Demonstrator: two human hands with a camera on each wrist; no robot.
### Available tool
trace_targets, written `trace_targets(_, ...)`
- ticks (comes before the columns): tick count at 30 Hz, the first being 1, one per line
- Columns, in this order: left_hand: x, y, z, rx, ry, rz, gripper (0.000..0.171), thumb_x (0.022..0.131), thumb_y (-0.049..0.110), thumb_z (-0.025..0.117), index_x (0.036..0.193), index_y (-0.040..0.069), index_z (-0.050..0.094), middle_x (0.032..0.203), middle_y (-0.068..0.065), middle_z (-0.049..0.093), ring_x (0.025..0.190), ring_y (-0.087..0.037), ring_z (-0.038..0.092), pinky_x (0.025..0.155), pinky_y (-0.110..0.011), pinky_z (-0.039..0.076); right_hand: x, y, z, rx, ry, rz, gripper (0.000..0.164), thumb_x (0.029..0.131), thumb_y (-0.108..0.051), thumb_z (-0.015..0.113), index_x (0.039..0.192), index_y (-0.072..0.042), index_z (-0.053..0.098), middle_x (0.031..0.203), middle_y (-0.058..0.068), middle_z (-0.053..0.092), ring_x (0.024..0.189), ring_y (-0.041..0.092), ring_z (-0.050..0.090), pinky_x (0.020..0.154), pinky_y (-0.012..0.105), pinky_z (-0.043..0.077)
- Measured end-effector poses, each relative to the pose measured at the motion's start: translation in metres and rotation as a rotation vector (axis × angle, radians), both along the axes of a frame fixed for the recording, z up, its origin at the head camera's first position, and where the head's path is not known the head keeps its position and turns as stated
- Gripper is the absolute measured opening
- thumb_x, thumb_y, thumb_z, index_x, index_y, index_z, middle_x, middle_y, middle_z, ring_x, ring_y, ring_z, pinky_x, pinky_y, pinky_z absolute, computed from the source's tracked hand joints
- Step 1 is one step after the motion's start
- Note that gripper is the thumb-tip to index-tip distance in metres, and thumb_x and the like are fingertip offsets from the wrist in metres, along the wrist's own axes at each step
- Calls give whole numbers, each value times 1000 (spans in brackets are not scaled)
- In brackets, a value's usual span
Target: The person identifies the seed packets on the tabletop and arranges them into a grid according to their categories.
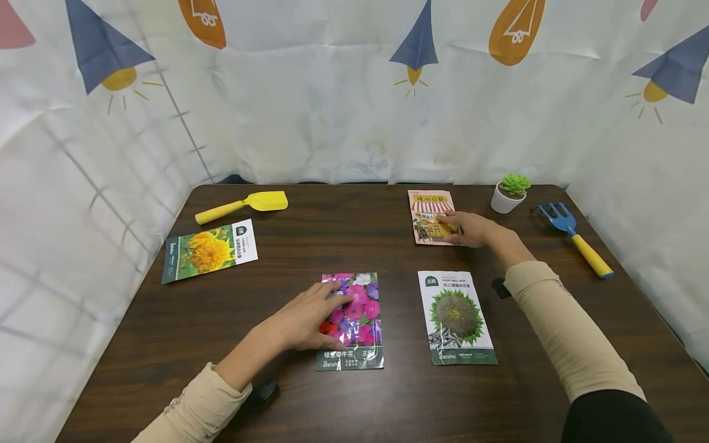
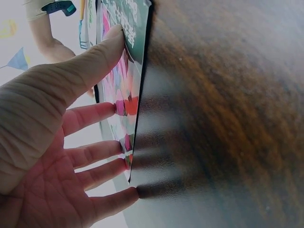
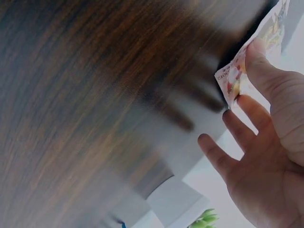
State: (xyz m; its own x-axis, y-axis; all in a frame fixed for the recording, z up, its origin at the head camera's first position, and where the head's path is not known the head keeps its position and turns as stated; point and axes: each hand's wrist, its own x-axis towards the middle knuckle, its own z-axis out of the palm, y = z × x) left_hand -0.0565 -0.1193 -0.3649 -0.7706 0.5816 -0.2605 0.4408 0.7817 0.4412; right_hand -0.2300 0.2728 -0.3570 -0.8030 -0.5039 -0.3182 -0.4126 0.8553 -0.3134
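A seed packet with pink and purple flowers (image 1: 362,307) lies near the middle of the table. My left hand (image 1: 310,317) rests over its left side, fingers spread; in the left wrist view the thumb (image 2: 111,45) and fingertips touch the packet. Farther back on the right, my right hand (image 1: 471,229) reaches onto a pink seed packet (image 1: 429,206). Its thumb (image 3: 256,54) lies on that packet's face in the right wrist view, with the fingers spread out by the edge. A white sunflower seed packet (image 1: 456,314) lies between the two arms, untouched.
At the back left are a yellow toy shovel (image 1: 266,201) and a packet with a yellow flower (image 1: 207,251). A small potted succulent (image 1: 508,200) and a blue hand fork with a yellow handle (image 1: 589,255) sit at the right. White curtain (image 1: 332,123) surrounds the brown table (image 1: 388,406).
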Motion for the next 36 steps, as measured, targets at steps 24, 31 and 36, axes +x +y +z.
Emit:
trace_targets(24,0,0,-1,14,12,-10,88,79,49,86,152,15,50,159,-19,36,150,-44,28,118,-63,29,7,-55,16,-69,127,61,60,108,-26,53,160,-3,31,164,27,26,147,48,31,113,65,34)
trace_targets(31,0,1,-1,10,8,-2,88,79,48,86,152,15,50,160,-19,36,151,-44,27,119,-62,30,7,-90,13,-93,141,130,61,107,-29,55,159,-4,34,163,25,29,149,44,30,118,59,30)
trace_targets(36,1,-1,0,9,4,1,88,79,50,86,152,16,50,160,-19,36,151,-43,26,119,-62,29,8,-124,12,-94,149,170,60,108,-33,54,159,-8,35,164,22,31,150,43,31,119,59,29)
